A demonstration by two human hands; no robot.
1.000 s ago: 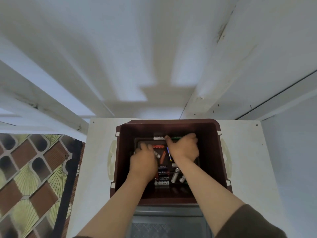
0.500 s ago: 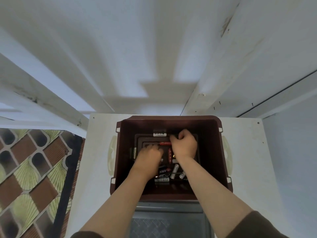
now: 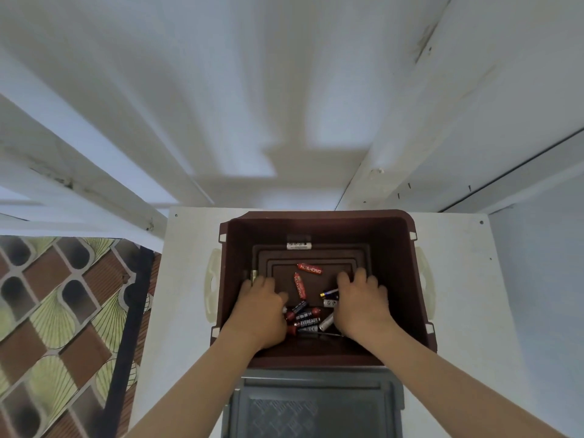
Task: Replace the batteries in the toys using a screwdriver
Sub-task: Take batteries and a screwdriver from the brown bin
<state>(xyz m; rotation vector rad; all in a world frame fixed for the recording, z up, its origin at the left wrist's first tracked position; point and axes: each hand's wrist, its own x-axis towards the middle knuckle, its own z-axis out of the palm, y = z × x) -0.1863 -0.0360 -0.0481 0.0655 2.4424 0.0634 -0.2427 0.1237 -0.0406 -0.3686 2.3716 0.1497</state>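
A deep brown bin (image 3: 392, 248) stands on a white table. On its floor lie several loose batteries: two red ones (image 3: 310, 269), a white one (image 3: 299, 245) at the far wall, a blue one (image 3: 328, 293) and a black Eveready one (image 3: 308, 322). A thin screwdriver (image 3: 325, 333) with a red handle lies along the near wall. My left hand (image 3: 262, 308) is down in the bin's left side, back up, its fingers hidden, with the screwdriver handle at its edge. My right hand (image 3: 360, 305) rests on the right side, fingers spread on the floor beside the blue battery.
A grey plastic tray or lid (image 3: 313, 406) sits just in front of the bin. The white table (image 3: 464, 311) ends at the left, where a patterned floor mat (image 3: 63, 327) lies below. White walls rise close behind and to the right.
Both hands have moved apart and back toward me, from the bin's middle to its left and right sides. The red batteries they covered now show.
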